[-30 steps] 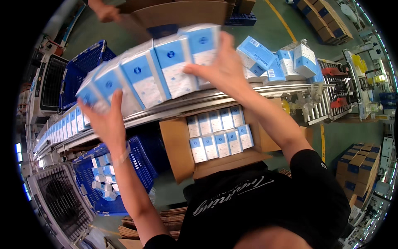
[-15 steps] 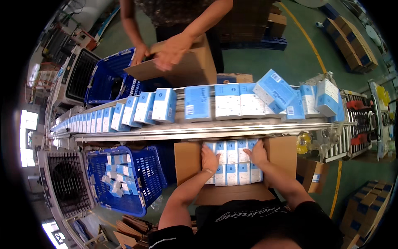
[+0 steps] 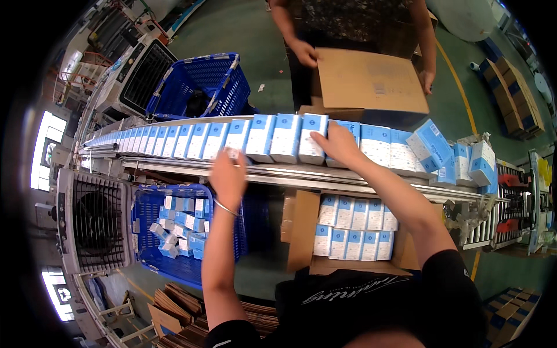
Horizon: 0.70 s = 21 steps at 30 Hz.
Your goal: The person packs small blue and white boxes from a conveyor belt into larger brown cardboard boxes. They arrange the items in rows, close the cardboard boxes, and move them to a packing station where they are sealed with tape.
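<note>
A long row of small blue-and-white cartons stands on the conveyor in front of me. My left hand is at the conveyor's near edge, its slightly curled fingertips apart at the bottom of one carton. Further right, my right hand grips the end carton of the upright row, thumb across its front; its other fingers are partly hidden. Below the conveyor, an open cardboard box holds two rows of the same cartons.
Tilted cartons lie jumbled at the conveyor's right. A blue basket with loose cartons stands lower left; another blue basket is across the conveyor. Opposite, a co-worker's hands hold a cardboard box. Flattened cardboard is stacked lower left.
Both my hands have left the packed cartons in the cardboard box and moved up to the conveyor row. That row now extends further right. The co-worker's box has shifted right in view.
</note>
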Available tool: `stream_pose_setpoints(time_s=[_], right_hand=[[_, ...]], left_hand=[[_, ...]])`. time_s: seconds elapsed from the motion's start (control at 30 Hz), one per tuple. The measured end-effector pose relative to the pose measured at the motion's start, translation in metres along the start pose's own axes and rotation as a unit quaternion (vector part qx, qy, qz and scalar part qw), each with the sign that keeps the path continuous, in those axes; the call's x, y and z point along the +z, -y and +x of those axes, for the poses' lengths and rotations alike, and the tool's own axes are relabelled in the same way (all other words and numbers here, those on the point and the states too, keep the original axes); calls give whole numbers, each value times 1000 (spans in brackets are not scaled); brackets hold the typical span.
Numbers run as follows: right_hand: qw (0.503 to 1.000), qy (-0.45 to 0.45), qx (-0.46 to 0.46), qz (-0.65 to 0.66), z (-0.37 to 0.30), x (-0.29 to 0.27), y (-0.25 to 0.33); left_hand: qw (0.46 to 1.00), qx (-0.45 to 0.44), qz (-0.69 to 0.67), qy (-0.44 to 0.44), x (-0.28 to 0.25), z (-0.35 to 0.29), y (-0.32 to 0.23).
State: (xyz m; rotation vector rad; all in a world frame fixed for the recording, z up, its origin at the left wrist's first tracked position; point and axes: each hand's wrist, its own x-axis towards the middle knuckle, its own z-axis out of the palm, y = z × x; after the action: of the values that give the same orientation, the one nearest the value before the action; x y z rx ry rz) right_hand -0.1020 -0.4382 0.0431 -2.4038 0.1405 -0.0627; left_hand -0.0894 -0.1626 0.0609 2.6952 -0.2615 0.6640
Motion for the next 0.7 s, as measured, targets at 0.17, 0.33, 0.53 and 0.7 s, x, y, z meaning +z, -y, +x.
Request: stream_pose_setpoints(time_s=[0.17,0.33,0.53,0.7], right_hand=[[984,69,20,-162,22,28,35],[983,96,144,-56,38,29,27],[989,-38,144,0,23,16,14],[974,-187,2,127,-23,-32,47]], left_hand=[[978,69,180,73,47,42,80],[960,-79,-1,269,61,68,72],[966,-170,-132,146,64,69,52],[972,-144,-187,-10,-27,59,17]])
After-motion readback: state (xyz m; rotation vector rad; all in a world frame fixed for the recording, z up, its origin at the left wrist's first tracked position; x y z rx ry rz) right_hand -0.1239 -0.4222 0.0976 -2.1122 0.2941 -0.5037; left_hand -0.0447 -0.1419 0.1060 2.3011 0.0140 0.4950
